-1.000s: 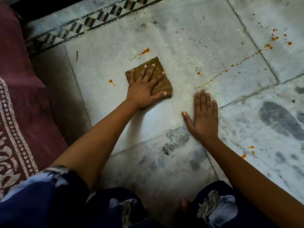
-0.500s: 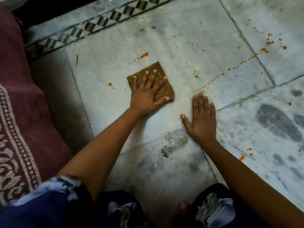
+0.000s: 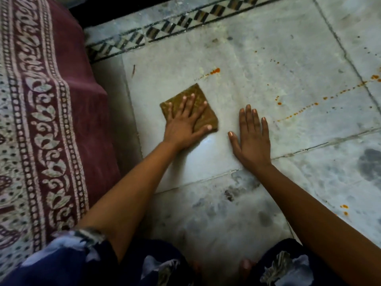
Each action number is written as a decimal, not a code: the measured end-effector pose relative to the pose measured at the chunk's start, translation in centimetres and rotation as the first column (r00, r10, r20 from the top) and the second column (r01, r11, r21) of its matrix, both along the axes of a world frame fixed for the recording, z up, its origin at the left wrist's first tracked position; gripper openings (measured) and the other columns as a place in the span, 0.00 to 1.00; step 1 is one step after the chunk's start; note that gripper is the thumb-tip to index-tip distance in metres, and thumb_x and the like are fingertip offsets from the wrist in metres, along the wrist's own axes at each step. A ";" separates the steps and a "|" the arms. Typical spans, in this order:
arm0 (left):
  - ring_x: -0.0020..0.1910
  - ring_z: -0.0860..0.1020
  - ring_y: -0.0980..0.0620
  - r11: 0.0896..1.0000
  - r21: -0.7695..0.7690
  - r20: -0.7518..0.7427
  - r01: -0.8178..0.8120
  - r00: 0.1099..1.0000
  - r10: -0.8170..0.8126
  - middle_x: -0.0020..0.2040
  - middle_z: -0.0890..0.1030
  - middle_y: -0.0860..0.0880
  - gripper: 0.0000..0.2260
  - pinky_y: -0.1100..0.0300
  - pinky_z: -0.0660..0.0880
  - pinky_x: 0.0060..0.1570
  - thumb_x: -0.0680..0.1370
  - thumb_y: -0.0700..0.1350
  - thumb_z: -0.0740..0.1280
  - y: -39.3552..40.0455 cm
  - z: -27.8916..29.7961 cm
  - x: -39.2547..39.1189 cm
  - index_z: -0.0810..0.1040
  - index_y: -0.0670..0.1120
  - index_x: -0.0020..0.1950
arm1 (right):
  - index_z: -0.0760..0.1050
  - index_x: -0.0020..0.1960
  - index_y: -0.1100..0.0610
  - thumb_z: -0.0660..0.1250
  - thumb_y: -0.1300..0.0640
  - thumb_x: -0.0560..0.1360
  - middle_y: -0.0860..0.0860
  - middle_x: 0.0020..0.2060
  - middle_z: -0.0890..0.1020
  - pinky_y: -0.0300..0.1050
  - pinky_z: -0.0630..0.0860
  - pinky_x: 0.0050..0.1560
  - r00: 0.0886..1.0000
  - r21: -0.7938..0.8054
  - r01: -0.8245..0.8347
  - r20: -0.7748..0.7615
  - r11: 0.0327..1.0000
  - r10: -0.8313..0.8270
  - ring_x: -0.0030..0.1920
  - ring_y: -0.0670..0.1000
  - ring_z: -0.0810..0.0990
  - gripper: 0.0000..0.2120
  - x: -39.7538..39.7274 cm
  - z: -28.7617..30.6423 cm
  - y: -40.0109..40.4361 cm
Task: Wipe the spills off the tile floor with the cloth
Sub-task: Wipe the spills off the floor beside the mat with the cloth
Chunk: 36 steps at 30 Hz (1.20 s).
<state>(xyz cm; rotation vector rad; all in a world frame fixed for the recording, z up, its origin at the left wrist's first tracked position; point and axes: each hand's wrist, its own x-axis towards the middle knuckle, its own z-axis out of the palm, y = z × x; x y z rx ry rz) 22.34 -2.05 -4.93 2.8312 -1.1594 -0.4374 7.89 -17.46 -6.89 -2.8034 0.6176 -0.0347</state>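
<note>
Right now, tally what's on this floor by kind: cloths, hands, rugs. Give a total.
Cloths: 1, the brown cloth under the left hand
Hands: 2, left on the cloth, right hand flat on the tile floor
Rugs: 1, the maroon patterned rug
Total: 4

One head view, worn by the person, looks steeply down and forward at the floor [image 3: 268, 65] from close above, arms reaching in from the bottom edge
</note>
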 end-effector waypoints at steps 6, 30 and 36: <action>0.76 0.46 0.47 1.000 -0.009 0.030 0.019 0.999 -0.019 0.78 0.48 0.49 0.35 0.45 0.38 0.71 0.70 0.71 0.46 6.8 -0.6 -0.6 0.49 0.60 0.75 | 0.53 0.76 0.59 0.47 0.43 0.77 0.57 0.75 0.56 0.51 0.45 0.73 1.000 -0.039 -0.011 -0.004 0.999 0.011 0.75 0.54 0.55 0.32 1.1 -1.6 -0.3; 0.77 0.46 0.46 0.999 -0.040 0.053 -0.029 0.998 0.031 0.78 0.48 0.49 0.34 0.43 0.38 0.71 0.71 0.70 0.44 2.1 -0.7 2.8 0.50 0.60 0.75 | 0.53 0.76 0.58 0.47 0.43 0.77 0.56 0.75 0.55 0.52 0.47 0.73 1.000 -0.029 0.001 0.001 1.000 -0.001 0.75 0.53 0.54 0.32 1.2 -1.3 -0.5; 0.76 0.47 0.48 0.994 -0.022 0.059 -0.105 0.993 0.107 0.78 0.48 0.50 0.35 0.46 0.38 0.71 0.70 0.72 0.45 7.3 -0.7 3.7 0.48 0.60 0.75 | 0.54 0.76 0.59 0.48 0.43 0.77 0.56 0.75 0.56 0.52 0.47 0.73 1.000 -0.029 0.004 0.007 1.000 -0.004 0.75 0.53 0.55 0.31 1.1 -1.4 -0.4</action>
